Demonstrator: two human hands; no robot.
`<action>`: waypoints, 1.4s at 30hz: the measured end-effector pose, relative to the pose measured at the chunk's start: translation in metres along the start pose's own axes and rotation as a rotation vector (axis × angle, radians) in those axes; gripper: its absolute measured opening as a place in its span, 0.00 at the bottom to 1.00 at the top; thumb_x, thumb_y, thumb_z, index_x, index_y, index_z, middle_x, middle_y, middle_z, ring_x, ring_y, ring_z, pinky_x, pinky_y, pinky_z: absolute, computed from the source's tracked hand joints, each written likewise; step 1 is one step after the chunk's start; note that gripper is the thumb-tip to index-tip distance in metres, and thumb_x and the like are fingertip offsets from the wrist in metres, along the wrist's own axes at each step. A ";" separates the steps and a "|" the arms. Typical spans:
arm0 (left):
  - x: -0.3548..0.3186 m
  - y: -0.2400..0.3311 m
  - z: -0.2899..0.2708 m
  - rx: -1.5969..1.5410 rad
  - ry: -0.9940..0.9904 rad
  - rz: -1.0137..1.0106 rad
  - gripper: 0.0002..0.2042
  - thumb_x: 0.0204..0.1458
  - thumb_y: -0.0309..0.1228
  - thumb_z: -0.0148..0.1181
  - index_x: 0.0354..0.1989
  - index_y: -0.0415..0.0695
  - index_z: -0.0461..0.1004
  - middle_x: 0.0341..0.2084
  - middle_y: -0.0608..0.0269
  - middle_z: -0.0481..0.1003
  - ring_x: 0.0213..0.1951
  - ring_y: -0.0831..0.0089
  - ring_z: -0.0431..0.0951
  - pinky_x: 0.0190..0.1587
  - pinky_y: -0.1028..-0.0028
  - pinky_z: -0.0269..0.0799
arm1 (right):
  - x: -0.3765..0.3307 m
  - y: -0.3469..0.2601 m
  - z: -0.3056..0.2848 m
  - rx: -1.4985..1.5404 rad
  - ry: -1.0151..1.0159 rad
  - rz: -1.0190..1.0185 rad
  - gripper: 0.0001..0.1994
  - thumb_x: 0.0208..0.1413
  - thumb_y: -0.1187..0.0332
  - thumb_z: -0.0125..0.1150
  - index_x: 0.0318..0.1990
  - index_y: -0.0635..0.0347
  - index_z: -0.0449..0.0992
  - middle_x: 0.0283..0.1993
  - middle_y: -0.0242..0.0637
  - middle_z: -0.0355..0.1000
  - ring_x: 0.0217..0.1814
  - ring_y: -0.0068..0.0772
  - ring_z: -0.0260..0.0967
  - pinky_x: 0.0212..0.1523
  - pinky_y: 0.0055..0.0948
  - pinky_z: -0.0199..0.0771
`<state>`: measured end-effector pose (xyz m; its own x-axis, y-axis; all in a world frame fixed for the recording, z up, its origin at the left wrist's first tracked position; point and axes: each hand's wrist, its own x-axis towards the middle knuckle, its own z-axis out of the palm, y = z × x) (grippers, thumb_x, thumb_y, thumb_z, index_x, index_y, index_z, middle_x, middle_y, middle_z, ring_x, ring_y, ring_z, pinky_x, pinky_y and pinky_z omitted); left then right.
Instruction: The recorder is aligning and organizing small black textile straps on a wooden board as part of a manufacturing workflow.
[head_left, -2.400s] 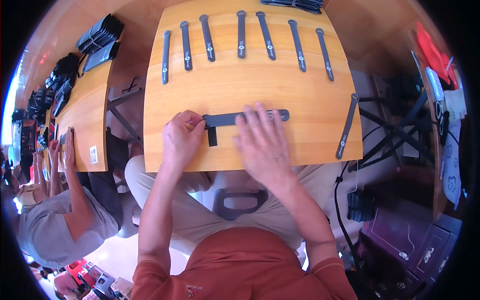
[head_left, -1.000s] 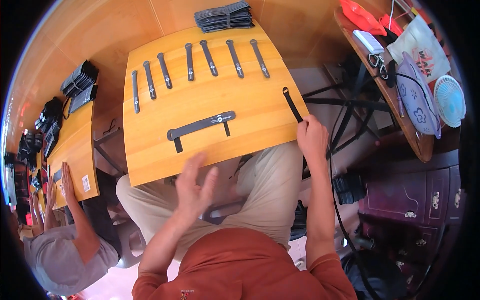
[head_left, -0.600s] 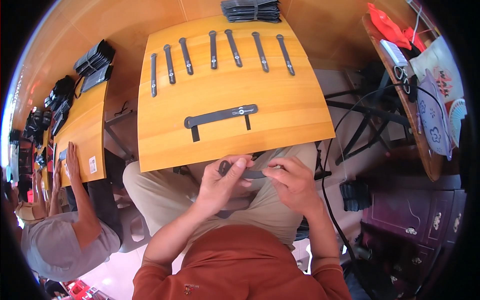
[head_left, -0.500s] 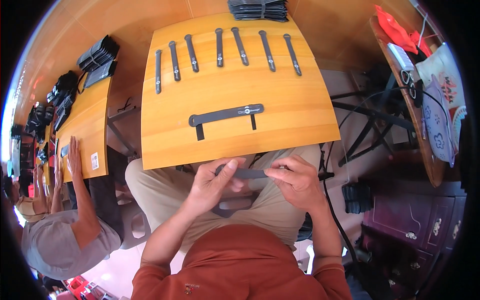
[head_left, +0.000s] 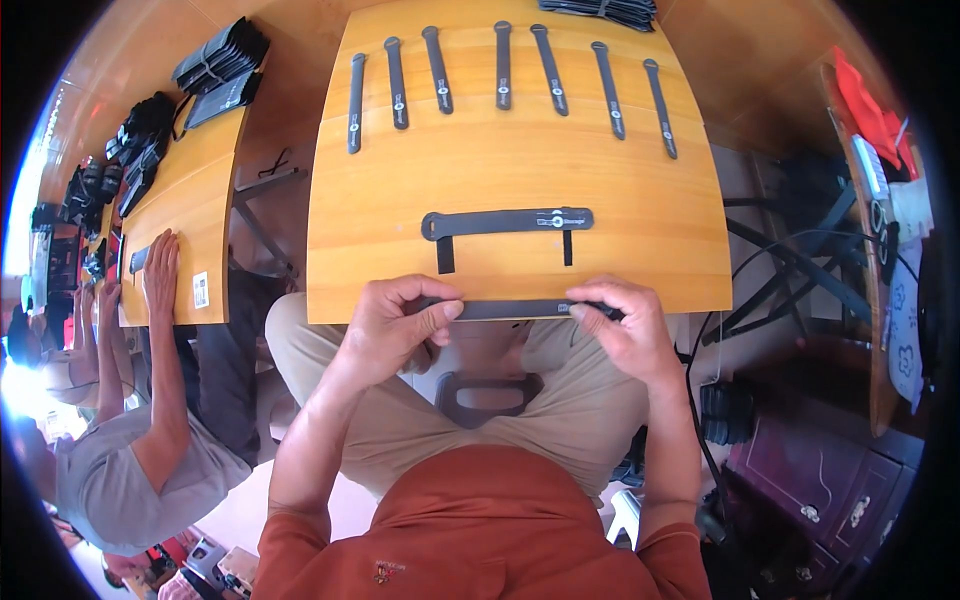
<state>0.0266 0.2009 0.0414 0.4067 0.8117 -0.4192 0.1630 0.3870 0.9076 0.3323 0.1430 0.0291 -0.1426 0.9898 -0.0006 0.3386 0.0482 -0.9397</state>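
In the head view, your left hand (head_left: 397, 322) pinches one end of a grey strap (head_left: 515, 310) between thumb and fingers, and your right hand (head_left: 630, 325) pinches the other end just as closely, so the strap is drawn out nearly straight above the near edge of the wooden table (head_left: 520, 165); whether it touches the wood you cannot tell from here. The step in hand looks like straightening it, and the next move seems to call for keeping both ends level, without jogging the flat strap (head_left: 500, 222) just beyond, which has two black tabs (head_left: 446, 255) pointing toward you. Past that lie seven spaced straps (head_left: 503, 75) and a stack of dark pieces (head_left: 600, 10). As for containers, what the purple-brown drawer cabinet (head_left: 790, 465) at your right holds is hidden.
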 end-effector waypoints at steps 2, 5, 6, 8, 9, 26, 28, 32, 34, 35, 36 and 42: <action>0.009 -0.003 -0.006 0.013 0.036 0.068 0.10 0.64 0.27 0.64 0.50 0.35 0.81 0.26 0.67 0.79 0.26 0.83 0.77 0.28 0.80 0.75 | 0.009 0.006 -0.001 -0.015 0.062 0.025 0.08 0.60 0.77 0.67 0.47 0.68 0.82 0.37 0.36 0.80 0.40 0.23 0.77 0.41 0.25 0.76; 0.020 -0.002 -0.012 -0.046 0.089 0.039 0.08 0.62 0.23 0.65 0.47 0.33 0.81 0.30 0.64 0.81 0.31 0.80 0.80 0.39 0.78 0.79 | 0.018 0.020 0.002 0.216 0.115 0.169 0.08 0.61 0.78 0.67 0.47 0.69 0.83 0.37 0.34 0.80 0.40 0.21 0.77 0.41 0.22 0.77; 0.024 -0.003 -0.012 -0.047 0.094 0.031 0.08 0.62 0.23 0.65 0.47 0.33 0.81 0.30 0.64 0.81 0.31 0.80 0.80 0.39 0.78 0.79 | 0.022 0.022 0.006 0.281 0.156 0.124 0.08 0.62 0.77 0.67 0.47 0.70 0.82 0.38 0.34 0.81 0.39 0.21 0.78 0.40 0.21 0.80; 0.033 -0.006 -0.014 -0.077 0.138 0.077 0.10 0.62 0.25 0.66 0.49 0.34 0.81 0.28 0.67 0.80 0.30 0.83 0.77 0.37 0.81 0.75 | 0.029 0.026 0.006 0.295 0.176 0.149 0.08 0.62 0.77 0.67 0.47 0.70 0.82 0.37 0.35 0.81 0.38 0.21 0.78 0.40 0.22 0.80; 0.037 -0.006 -0.015 -0.077 0.141 0.070 0.10 0.62 0.25 0.66 0.49 0.34 0.81 0.28 0.67 0.80 0.30 0.83 0.77 0.37 0.81 0.75 | 0.032 0.028 0.005 0.303 0.204 0.167 0.08 0.62 0.76 0.68 0.47 0.70 0.82 0.37 0.35 0.80 0.36 0.22 0.79 0.39 0.22 0.81; 0.070 -0.001 -0.030 0.086 0.224 0.065 0.08 0.62 0.22 0.65 0.47 0.32 0.81 0.31 0.64 0.82 0.32 0.84 0.79 0.38 0.83 0.77 | 0.065 0.038 0.003 0.128 0.381 0.176 0.09 0.63 0.75 0.68 0.48 0.70 0.81 0.33 0.32 0.77 0.30 0.15 0.73 0.28 0.20 0.76; 0.070 -0.001 -0.029 0.115 0.245 0.046 0.07 0.62 0.22 0.65 0.46 0.32 0.81 0.30 0.64 0.81 0.31 0.84 0.79 0.38 0.83 0.77 | 0.065 0.040 0.001 0.084 0.369 0.179 0.09 0.63 0.76 0.67 0.48 0.70 0.81 0.33 0.32 0.77 0.29 0.16 0.72 0.28 0.19 0.74; 0.070 0.003 -0.027 0.106 0.292 -0.014 0.07 0.62 0.22 0.65 0.45 0.32 0.81 0.29 0.65 0.81 0.30 0.84 0.78 0.36 0.83 0.77 | 0.065 0.037 0.000 0.024 0.342 0.126 0.08 0.63 0.79 0.64 0.47 0.72 0.81 0.33 0.33 0.76 0.27 0.16 0.71 0.29 0.19 0.72; 0.069 0.002 -0.027 0.101 0.300 -0.007 0.07 0.62 0.23 0.65 0.45 0.31 0.81 0.28 0.65 0.81 0.30 0.84 0.78 0.36 0.83 0.77 | 0.066 0.033 0.001 0.030 0.341 0.122 0.07 0.63 0.79 0.63 0.47 0.72 0.80 0.33 0.33 0.76 0.27 0.17 0.71 0.29 0.19 0.72; 0.069 0.001 -0.027 0.097 0.307 0.002 0.07 0.63 0.23 0.65 0.45 0.31 0.81 0.28 0.65 0.81 0.29 0.84 0.78 0.36 0.83 0.77 | 0.067 0.032 0.002 0.036 0.343 0.117 0.07 0.63 0.80 0.62 0.47 0.72 0.80 0.33 0.34 0.76 0.27 0.17 0.71 0.29 0.19 0.72; 0.068 0.002 -0.027 0.095 0.308 0.001 0.07 0.63 0.23 0.65 0.45 0.31 0.81 0.28 0.65 0.81 0.29 0.84 0.78 0.36 0.83 0.77 | 0.067 0.031 0.002 0.035 0.341 0.117 0.07 0.63 0.80 0.62 0.47 0.72 0.80 0.33 0.34 0.76 0.27 0.17 0.71 0.29 0.19 0.72; 0.070 0.003 -0.025 0.244 0.322 -0.011 0.08 0.63 0.23 0.63 0.45 0.30 0.81 0.28 0.65 0.81 0.29 0.84 0.77 0.34 0.83 0.75 | 0.067 0.034 0.001 -0.022 0.360 0.144 0.07 0.62 0.81 0.63 0.46 0.73 0.80 0.33 0.35 0.76 0.27 0.17 0.70 0.29 0.19 0.70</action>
<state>0.0331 0.2698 0.0141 0.1073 0.9187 -0.3801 0.3899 0.3128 0.8661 0.3328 0.2108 -0.0032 0.2423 0.9702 -0.0079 0.3520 -0.0954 -0.9311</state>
